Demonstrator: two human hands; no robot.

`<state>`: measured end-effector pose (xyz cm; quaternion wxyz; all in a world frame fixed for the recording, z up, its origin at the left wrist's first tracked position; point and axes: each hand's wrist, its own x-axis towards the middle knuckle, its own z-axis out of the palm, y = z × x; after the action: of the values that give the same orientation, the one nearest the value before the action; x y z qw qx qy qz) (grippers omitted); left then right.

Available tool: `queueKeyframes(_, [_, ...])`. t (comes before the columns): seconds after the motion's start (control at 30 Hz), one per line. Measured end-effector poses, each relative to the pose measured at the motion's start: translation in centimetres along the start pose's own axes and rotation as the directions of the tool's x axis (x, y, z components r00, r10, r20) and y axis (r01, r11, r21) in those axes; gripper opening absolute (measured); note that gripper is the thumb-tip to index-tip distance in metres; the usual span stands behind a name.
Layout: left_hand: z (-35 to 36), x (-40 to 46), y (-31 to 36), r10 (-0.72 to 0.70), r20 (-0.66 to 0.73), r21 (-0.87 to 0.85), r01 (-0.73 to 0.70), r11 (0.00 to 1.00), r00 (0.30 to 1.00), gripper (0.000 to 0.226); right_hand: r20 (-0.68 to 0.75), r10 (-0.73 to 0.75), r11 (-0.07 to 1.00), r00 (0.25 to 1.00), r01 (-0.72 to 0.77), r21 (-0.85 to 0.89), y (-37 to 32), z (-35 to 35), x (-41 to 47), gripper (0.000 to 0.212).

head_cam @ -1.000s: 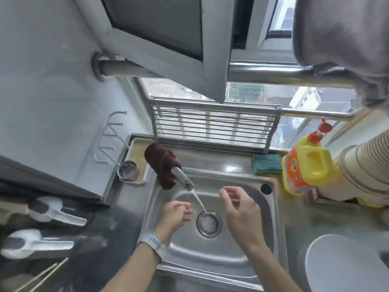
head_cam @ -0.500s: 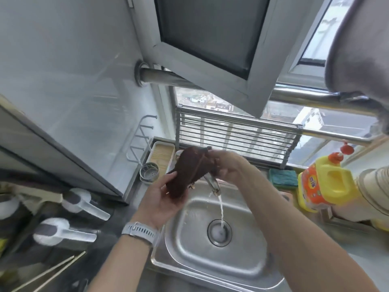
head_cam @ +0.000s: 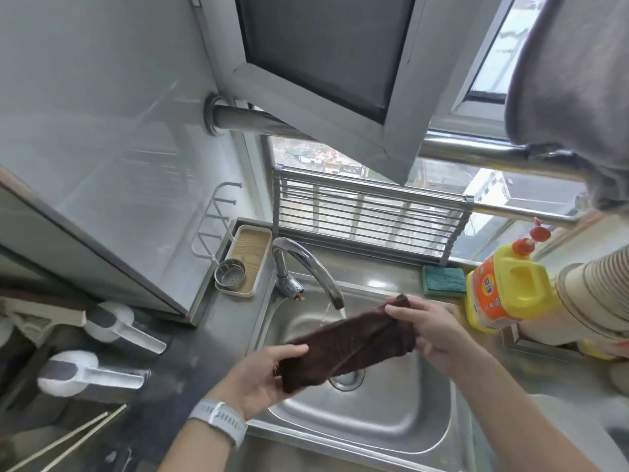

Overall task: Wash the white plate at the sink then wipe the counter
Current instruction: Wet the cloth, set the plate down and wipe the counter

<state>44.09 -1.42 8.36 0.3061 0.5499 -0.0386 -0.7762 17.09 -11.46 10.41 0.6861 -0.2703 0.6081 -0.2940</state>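
Note:
A dark brown cloth point(head_cam: 350, 342) is stretched across the steel sink point(head_cam: 391, 424), just below the running faucet point(head_cam: 308, 267). My left hand point(head_cam: 263, 378) grips its lower left end. My right hand point(head_cam: 430, 330) pinches its upper right end. A thin stream of water falls from the spout onto the cloth. The white plate shows only as a pale blurred edge point(head_cam: 578, 427) at the lower right, on the counter.
A yellow detergent bottle point(head_cam: 503, 291) and a green sponge point(head_cam: 444, 280) sit behind the sink on the right. A tray with a metal strainer point(head_cam: 230, 274) stands at the left. A roll-up rack point(head_cam: 367, 219) leans on the window. Chopsticks point(head_cam: 68, 437) lie on the dark counter.
The cloth came off the faucet, where it hung a second ago. Both hands pulled it down and spread it under the water over the sink.

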Motion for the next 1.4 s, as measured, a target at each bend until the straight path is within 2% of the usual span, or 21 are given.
queueKeyframes(0.1, [2.7,3.5,-2.4,-0.058,-0.124,-0.003,0.059,0.998,0.991,0.041,-0.200,-0.011,0.997,0.980,-0.005,-0.081,3.1,0.8,2.7,0.026])
queueKeyframes(0.17, [4.9,5.2,-2.9,-0.074,-0.094,-0.131,0.062,0.989,0.993,0.033,-0.245,-0.109,0.982,0.963,0.066,-0.175,4.5,2.3,3.2,0.024])
queueKeyframes(0.23, [6.5,6.8,-3.0,-0.065,-0.025,-0.300,0.055,0.952,0.998,0.046,-0.179,-0.247,0.927,0.952,0.179,-0.330,5.7,4.1,2.0,0.026])
queueKeyframes(0.27, [6.9,7.6,-3.1,-0.042,0.009,-0.346,0.043,0.937,0.999,0.054,-0.083,-0.297,0.885,0.951,0.241,-0.398,6.2,4.9,0.8,0.027])
queueKeyframes(0.33, [7.2,8.4,-3.1,0.023,0.032,-0.317,-0.012,0.948,0.999,0.046,0.126,-0.326,0.829,0.937,0.348,-0.438,7.5,5.5,-1.2,0.029])
queueKeyframes(0.37, [7.1,8.6,-3.1,0.045,0.026,-0.265,-0.036,0.964,0.999,0.037,0.173,-0.330,0.825,0.928,0.372,-0.424,7.9,5.2,-1.7,0.030])
queueKeyframes(0.4, [6.8,8.6,-3.0,0.054,0.017,-0.216,-0.049,0.975,0.998,0.034,0.170,-0.339,0.836,0.925,0.379,-0.398,7.8,4.6,-1.9,0.028])
queueKeyframes(0.47, [6.0,8.7,-2.9,0.057,0.004,-0.148,-0.055,0.987,0.998,0.041,-0.026,-0.354,0.880,0.935,0.323,-0.347,7.3,3.2,-1.1,0.019])
queueKeyframes(0.53, [5.5,8.7,-2.9,0.096,0.037,-0.070,-0.093,0.993,0.995,0.042,-0.236,-0.222,0.950,0.946,0.156,-0.271,6.6,2.3,0.2,0.012])
queueKeyframes(0.57, [5.4,8.8,-2.9,0.122,0.057,-0.006,-0.122,0.993,0.991,0.043,-0.233,-0.072,0.984,0.970,0.030,-0.178,6.4,2.4,1.1,0.021])
queueKeyframes(0.63, [5.2,9.1,-3.0,0.173,0.093,0.193,-0.188,0.963,0.981,0.049,-0.004,0.255,0.966,0.967,-0.254,0.046,6.4,3.1,2.7,0.042])
queueKeyframes(0.7, [5.5,9.6,-3.1,0.260,0.071,0.469,-0.262,0.843,0.963,0.052,0.156,0.374,0.886,0.914,-0.402,0.231,5.9,4.7,3.7,0.042])
queueKeyframes(0.77, [6.1,10.3,-3.0,0.368,-0.034,0.672,-0.252,0.696,0.929,0.063,0.137,0.354,0.873,0.925,-0.379,0.307,6.0,6.1,4.6,0.018])
queueKeyframes(0.87, [6.5,11.3,-2.4,0.440,-0.078,0.748,-0.240,0.619,0.894,0.083,0.016,0.238,0.926,0.971,-0.232,0.299,6.6,7.1,5.2,0.003])
queueKeyframes(0.93, [6.6,12.0,-1.8,0.461,-0.061,0.800,-0.233,0.553,0.886,0.082,0.020,0.179,0.931,0.984,-0.176,0.321,7.0,7.0,5.7,0.008])
queueKeyframes(1.03, [6.2,12.4,-0.8,0.525,-0.032,0.934,-0.162,0.319,0.851,0.055,0.111,0.171,0.912,0.979,-0.200,0.358,7.1,6.5,6.2,0.013])
queueKeyframes(1.13, [5.5,11.4,0.0,0.652,0.147,0.987,-0.149,-0.053,0.743,0.034,0.257,0.197,0.894,0.946,-0.282,0.349,6.7,5.0,6.2,0.020])
queueKeyframes(1.2, [4.6,10.7,0.6,0.738,0.346,0.938,-0.207,-0.277,0.579,0.038,0.398,0.214,0.846,0.892,-0.373,0.382,6.8,3.3,6.7,0.043])
queueKeyframes(1.27, [3.8,10.4,1.1,0.706,0.551,0.834,-0.313,-0.454,0.444,0.044,0.575,0.226,0.849,0.787,-0.448,0.279,6.7,1.8,7.2,0.060])
queueKeyframes(1.33, [3.1,10.5,1.9,0.619,0.676,0.737,-0.371,-0.565,0.400,0.050,0.717,0.239,0.895,0.655,-0.434,0.098,6.5,1.2,8.1,0.062])
queueKeyframes(1.4, [2.9,10.9,2.5,0.552,0.751,0.660,-0.385,-0.645,0.363,0.054,0.839,0.279,0.924,0.467,-0.370,-0.101,6.3,1.8,9.3,0.066])
